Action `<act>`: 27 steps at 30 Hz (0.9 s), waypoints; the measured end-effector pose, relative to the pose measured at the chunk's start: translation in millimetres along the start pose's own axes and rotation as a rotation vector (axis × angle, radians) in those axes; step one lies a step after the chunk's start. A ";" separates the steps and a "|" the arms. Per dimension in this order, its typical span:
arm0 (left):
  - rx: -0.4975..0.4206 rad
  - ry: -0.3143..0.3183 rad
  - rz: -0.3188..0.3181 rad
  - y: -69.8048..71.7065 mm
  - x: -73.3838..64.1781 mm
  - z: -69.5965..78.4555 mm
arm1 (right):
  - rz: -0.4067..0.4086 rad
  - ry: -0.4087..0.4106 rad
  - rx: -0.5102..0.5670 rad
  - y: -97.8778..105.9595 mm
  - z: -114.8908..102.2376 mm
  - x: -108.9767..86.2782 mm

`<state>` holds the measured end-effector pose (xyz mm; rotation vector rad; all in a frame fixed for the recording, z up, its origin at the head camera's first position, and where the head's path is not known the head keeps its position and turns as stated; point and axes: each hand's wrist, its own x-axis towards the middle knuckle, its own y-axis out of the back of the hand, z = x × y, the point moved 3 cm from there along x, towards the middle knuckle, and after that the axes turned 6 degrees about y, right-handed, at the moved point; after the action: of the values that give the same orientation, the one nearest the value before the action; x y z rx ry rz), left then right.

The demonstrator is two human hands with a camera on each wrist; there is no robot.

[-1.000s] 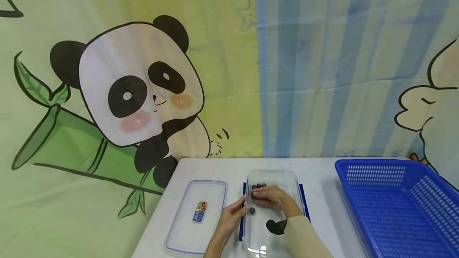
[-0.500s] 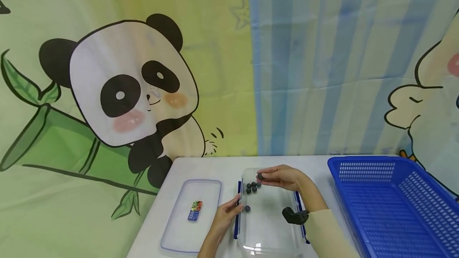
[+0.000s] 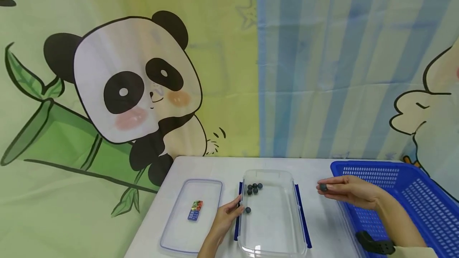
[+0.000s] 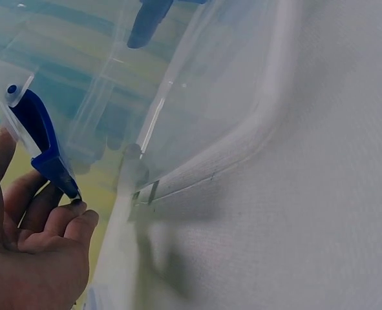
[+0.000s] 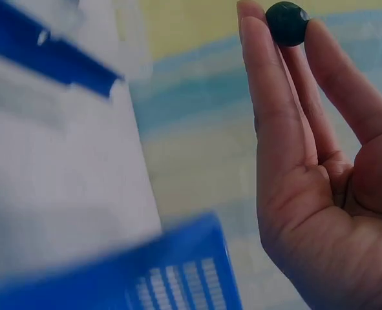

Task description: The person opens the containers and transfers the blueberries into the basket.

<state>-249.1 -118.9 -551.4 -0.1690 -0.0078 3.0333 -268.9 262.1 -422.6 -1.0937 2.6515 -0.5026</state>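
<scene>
My right hand (image 3: 353,191) pinches a blueberry (image 3: 323,187) between thumb and fingertips, held in the air by the near-left corner of the blue basket. In the right wrist view the same dark round blueberry (image 5: 287,24) sits at the fingertips. My left hand (image 3: 223,221) grips the left side of a clear plastic container (image 3: 272,226), thumb by the rim. The left wrist view shows its fingers curled at a blue latch (image 4: 48,145). Inside the container, several blueberries (image 3: 255,186) cluster at the far left, and a single blueberry (image 3: 248,210) lies near my left thumb.
A clear lid (image 3: 179,230) with a small colourful label lies left of the container on the white table (image 3: 319,226). The blue perforated basket (image 3: 369,163) stands on the right. Behind the table hangs a cartoon panda curtain (image 3: 229,71).
My right hand has risen from the container with a blueberry and moved right to the basket's edge. The left hand has stayed at the container's left side.
</scene>
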 end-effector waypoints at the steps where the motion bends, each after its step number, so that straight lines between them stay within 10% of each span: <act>1: 0.007 0.003 0.003 0.1 -0.6 0.7 | 0.000 -0.003 0.012 6.1 -0.5 -10.4; 9: 0.024 0.025 0.007 -1.1 -16.5 30.6 | -0.073 -0.003 0.151 45.8 2.6 -77.4; 27: 0.001 0.017 -0.016 -2.6 -14.5 27.0 | 0.007 -0.151 0.259 125.6 54.9 -155.0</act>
<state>-237.5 -117.8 -522.9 -0.1929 -0.0057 3.0160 -222.5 443.7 -510.3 -1.0010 2.3797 -0.7088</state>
